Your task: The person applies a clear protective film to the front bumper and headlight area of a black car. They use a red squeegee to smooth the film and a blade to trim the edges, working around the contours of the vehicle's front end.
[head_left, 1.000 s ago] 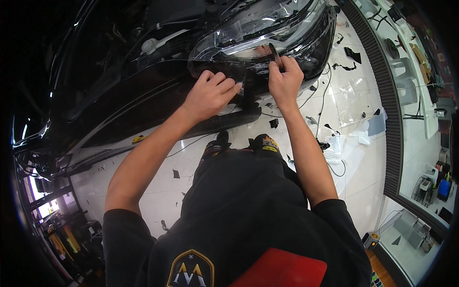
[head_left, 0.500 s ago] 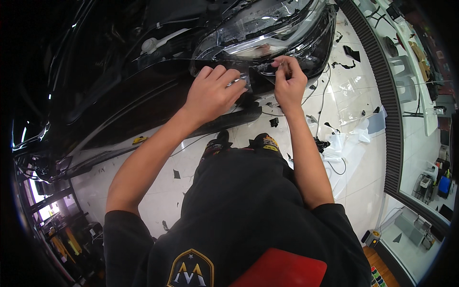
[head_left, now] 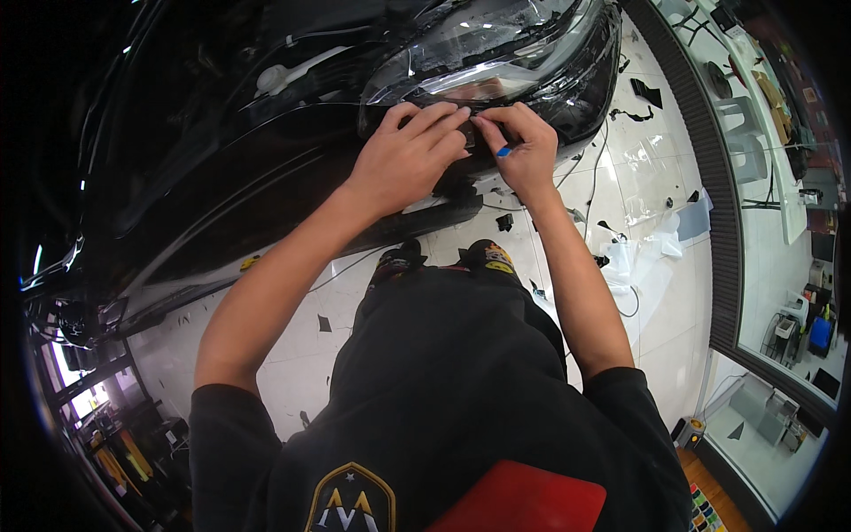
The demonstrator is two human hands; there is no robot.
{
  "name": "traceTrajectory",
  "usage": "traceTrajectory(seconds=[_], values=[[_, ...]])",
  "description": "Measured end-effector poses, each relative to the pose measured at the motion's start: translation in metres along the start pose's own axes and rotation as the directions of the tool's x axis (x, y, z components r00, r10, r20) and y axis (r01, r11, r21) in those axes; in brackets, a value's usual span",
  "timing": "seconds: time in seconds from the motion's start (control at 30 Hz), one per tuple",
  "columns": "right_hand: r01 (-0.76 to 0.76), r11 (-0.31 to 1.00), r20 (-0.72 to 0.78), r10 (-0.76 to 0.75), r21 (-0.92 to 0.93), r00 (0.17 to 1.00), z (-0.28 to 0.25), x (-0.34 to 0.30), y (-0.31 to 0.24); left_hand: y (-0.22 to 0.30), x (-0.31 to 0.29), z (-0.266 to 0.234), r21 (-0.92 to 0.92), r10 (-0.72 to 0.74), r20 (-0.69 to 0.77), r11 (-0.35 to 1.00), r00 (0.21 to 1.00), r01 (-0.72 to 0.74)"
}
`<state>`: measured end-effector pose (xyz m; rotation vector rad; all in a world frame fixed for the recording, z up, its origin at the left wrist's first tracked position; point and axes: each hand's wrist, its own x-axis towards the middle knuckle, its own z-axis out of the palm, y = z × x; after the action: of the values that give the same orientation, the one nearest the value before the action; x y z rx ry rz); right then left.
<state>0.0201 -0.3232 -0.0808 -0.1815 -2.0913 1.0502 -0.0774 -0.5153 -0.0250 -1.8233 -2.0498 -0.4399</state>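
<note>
My left hand [head_left: 409, 155] bends over the lower edge of a car headlight [head_left: 496, 66], fingertips at the seam with the black body panel [head_left: 292, 160]. A small see-through piece [head_left: 469, 135] shows between its fingers and thumb; what it is I cannot tell. Close on its right, my right hand [head_left: 525, 146] has thumb and forefinger pinched together at the same seam. A small blue object [head_left: 503, 152] shows in this hand, mostly hidden by the fingers. The two hands' fingertips nearly meet. Dark film-like pieces cling along the headlight's lower rim.
Black scraps [head_left: 646, 92] and crumpled clear film [head_left: 656, 239] litter the pale tiled floor. A thin cable [head_left: 596, 191] runs down past the car's front. Further right stand a dark ribbed partition [head_left: 725, 257] and a long white table [head_left: 780, 151].
Both hands have drawn closer together at the headlight's lower edge. My right hand has moved slightly down and left, and the blue object in it now shows.
</note>
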Motion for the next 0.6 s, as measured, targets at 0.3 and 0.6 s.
traceTrajectory(seconds=[0.3, 0.6], values=[[-0.176, 0.984, -0.06, 0.177, 0.017, 0.982, 0.009, 0.0, -0.011, -0.011, -0.005, 0.0, 0.0, 0.055, 0.05, 0.998, 0.997, -0.055], [-0.28, 0.959, -0.132, 0.282, 0.032, 0.95, 0.01, -0.004, 0.004, -0.014, -0.005, 0.001, -0.014, 0.09, 0.046, 0.996, 0.995, -0.089]])
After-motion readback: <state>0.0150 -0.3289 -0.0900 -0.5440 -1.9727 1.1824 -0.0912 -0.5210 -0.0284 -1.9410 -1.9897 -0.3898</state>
